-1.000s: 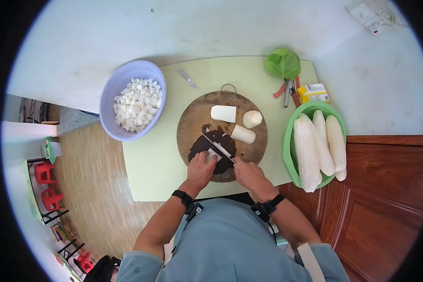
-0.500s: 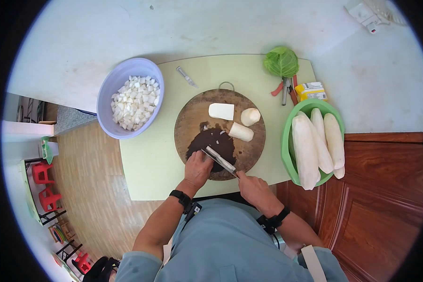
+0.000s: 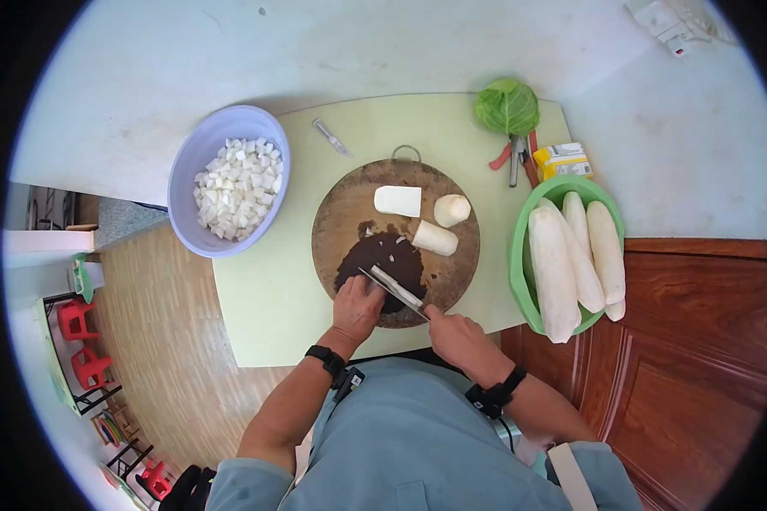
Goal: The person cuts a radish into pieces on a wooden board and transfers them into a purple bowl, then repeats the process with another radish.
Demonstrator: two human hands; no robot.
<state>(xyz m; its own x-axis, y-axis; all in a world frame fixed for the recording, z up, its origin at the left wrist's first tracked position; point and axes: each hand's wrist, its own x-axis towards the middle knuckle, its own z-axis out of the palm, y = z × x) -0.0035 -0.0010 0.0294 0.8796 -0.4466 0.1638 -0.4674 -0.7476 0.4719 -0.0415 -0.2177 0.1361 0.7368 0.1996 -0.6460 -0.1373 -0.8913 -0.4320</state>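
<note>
A round wooden cutting board (image 3: 337,213) with a dark wet patch lies in front of me. My right hand (image 3: 458,336) grips a kitchen knife (image 3: 406,305), its blade slanting to the upper left over the board's near part. A narrow strip of white radish (image 3: 396,285) lies along the blade's far side. My left hand (image 3: 357,308) has its fingers curled at the blade's near side, pressing on a piece of white radish that they mostly hide. Farther back on the board are a flat-cut radish block (image 3: 398,201), a rounded radish end (image 3: 452,210) and a short radish length (image 3: 435,238).
A lavender bowl (image 3: 181,179) of white cubes stands at the left. On the right, a green basin (image 3: 516,255) holds several long peeled radishes. Behind it are a yellow packet (image 3: 562,160), red-handled scissors (image 3: 515,164) and a cabbage (image 3: 508,106). A peeler-like tool (image 3: 331,137) lies behind the board.
The whole view has shifted slightly. Both hands and the knife keep nearly the same place on the board, and the radish pieces have not moved on it.
</note>
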